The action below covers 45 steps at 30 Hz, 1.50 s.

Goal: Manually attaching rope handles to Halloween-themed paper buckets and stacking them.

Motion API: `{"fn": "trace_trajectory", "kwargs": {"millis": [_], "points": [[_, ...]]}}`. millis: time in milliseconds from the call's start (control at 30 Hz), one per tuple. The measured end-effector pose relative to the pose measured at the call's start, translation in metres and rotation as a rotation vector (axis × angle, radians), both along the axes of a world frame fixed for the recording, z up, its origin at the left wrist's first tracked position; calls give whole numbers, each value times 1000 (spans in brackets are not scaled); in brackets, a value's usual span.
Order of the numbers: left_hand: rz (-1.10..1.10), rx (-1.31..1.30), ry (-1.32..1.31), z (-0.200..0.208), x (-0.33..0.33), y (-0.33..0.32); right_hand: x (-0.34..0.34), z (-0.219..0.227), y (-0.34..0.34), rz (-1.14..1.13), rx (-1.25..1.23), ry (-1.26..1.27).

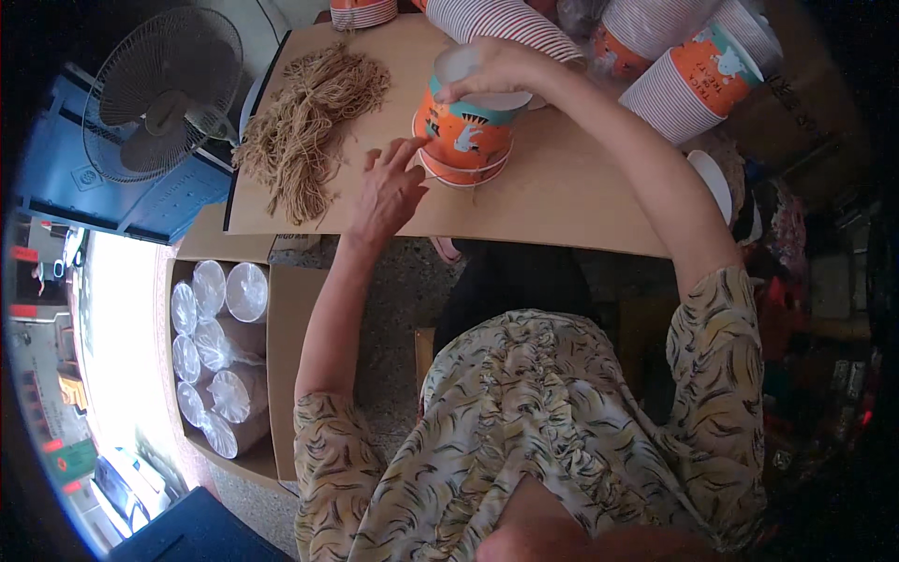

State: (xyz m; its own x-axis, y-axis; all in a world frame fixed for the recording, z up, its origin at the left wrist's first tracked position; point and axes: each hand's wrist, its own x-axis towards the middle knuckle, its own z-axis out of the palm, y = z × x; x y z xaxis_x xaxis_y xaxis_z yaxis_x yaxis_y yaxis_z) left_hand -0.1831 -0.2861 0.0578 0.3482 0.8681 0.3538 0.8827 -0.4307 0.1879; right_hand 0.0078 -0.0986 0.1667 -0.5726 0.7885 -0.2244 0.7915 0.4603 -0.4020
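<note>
An orange paper bucket (465,139) with a teal band and white figures stands on the cardboard-topped table in front of me. My right hand (496,70) reaches over its top from the right, its fingers closed on the rim. Low on the bucket, a thin loop of cord seems to run around the side; its ends are hard to make out. My left hand (387,192) is at the bucket's lower left, fingers stretched out and apart, the fingertips close to the wall. Whether they touch it I cannot tell. A heap of tan twine lengths (318,126) lies left of the bucket.
Nested stacks of paper buckets (679,94) lie at the back right of the cardboard sheet (581,201). A fan (166,110) stands at the left, above blue crates (122,201). Below it, an open carton (273,375) holds several plastic-wrapped stacks.
</note>
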Motion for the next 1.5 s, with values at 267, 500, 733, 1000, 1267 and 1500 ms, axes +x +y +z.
{"fn": "trace_trajectory", "kwargs": {"millis": [267, 500, 733, 1000, 1267, 1500], "points": [[250, 71, 210, -34, -14, 23, -4, -14, -23, -78, 192, -103], [444, 25, 314, -32, -18, 57, -4, -4, -48, -39, 175, -97], [255, 84, 377, -22, -16, 53, -7, -10, -41, -41, 187, -111], [189, -98, -814, -67, -14, 33, -12, -10, -50, -44, 191, -116], [416, -283, -1499, -107, 25, 37, -8, -22, -45, -76, 194, -179], [345, -111, -1335, -123, 24, 30, 4, -23, -49, 45, 219, -109]]}}
